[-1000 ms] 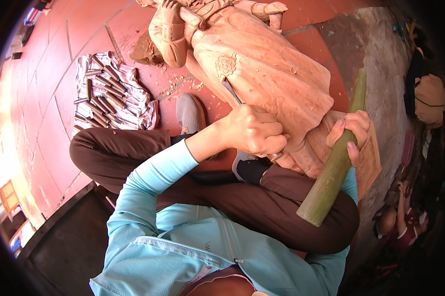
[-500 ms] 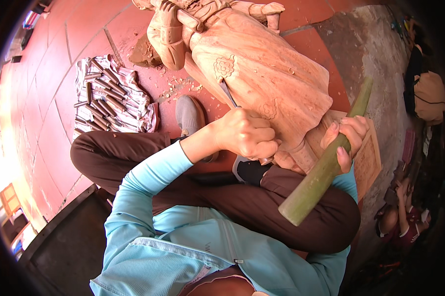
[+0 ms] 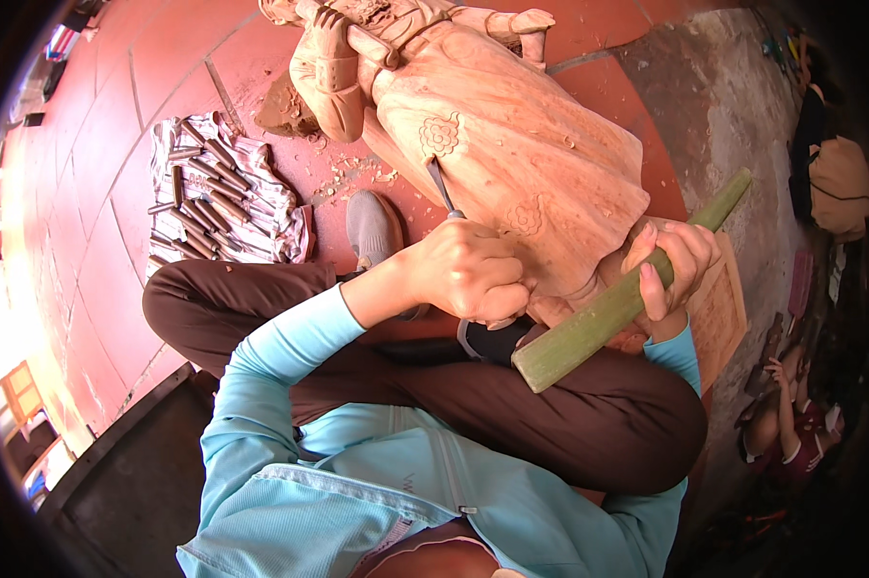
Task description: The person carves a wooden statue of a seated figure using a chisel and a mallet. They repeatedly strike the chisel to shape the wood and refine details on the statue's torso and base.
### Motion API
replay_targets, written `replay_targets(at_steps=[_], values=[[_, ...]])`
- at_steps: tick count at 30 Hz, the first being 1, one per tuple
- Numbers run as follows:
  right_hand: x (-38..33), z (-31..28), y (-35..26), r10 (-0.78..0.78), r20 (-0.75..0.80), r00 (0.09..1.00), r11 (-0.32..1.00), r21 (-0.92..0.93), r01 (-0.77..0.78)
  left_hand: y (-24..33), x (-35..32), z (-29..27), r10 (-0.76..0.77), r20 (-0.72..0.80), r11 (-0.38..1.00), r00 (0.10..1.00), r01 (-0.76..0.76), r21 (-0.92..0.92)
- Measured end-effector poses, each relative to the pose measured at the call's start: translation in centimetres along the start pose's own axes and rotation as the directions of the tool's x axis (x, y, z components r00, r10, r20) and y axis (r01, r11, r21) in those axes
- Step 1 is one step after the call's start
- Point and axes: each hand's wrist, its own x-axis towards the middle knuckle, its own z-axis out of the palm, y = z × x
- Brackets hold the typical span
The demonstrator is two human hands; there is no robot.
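A carved wooden statue (image 3: 521, 116) of a robed figure lies in front of me, with cloud-like swirls cut into its robe. My left hand (image 3: 473, 272) is closed in a fist around a carving chisel (image 3: 440, 181), whose handle is mostly hidden in the fingers. The blade's tip meets the robe just below the upper swirl pattern (image 3: 440, 133). My right hand (image 3: 683, 258) wraps round a tapered green wooden club (image 3: 588, 332). Its thick end points toward my left hand, just right of and below it, apart from it.
At left, several chisels (image 3: 203, 220) lie on a striped cloth (image 3: 278, 207). A brown block (image 3: 285, 106) and wood shavings (image 3: 343, 173) are beside the statue. My shoe (image 3: 372, 226) is close to the robe. Another person (image 3: 795, 424) sits at far right.
My right hand has turned the club: its thick end swung up and left toward my left hand, and its thin end tipped right. My left hand shifted slightly left and down with the chisel.
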Motion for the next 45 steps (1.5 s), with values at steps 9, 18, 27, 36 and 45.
replay_targets(at_steps=[9, 18, 27, 36, 45], values=[[0.0, 0.5, -0.1, 0.062, -0.008, 0.998, 0.995, 0.084, -0.061, 0.6, 0.1, 0.7, -0.014, 0.089, 0.999, 0.996, 0.018, -0.033], [0.1, 0.3, -0.2, 0.084, 0.017, 0.996, 0.989, 0.117, -0.086, 0.1, 0.1, 0.8, -0.027, 0.147, 0.999, 0.989, 0.032, -0.033], [-0.6, 0.3, -0.1, 0.059, -0.047, 0.997, 0.983, 0.177, -0.049, -0.6, -0.1, 1.3, 0.004, 0.176, 1.000, 0.984, -0.001, -0.018], [-0.2, -0.8, -0.2, 0.056, -0.052, 0.997, 0.984, 0.174, -0.046, -0.6, -2.0, 0.7, 0.136, 0.266, 0.987, 0.954, -0.107, -0.121], [0.0, -0.5, -0.2, 0.026, -0.078, 0.997, 0.979, 0.205, -0.009, 1.2, -0.3, -0.1, 0.106, 0.149, 0.994, 0.983, -0.102, -0.030]])
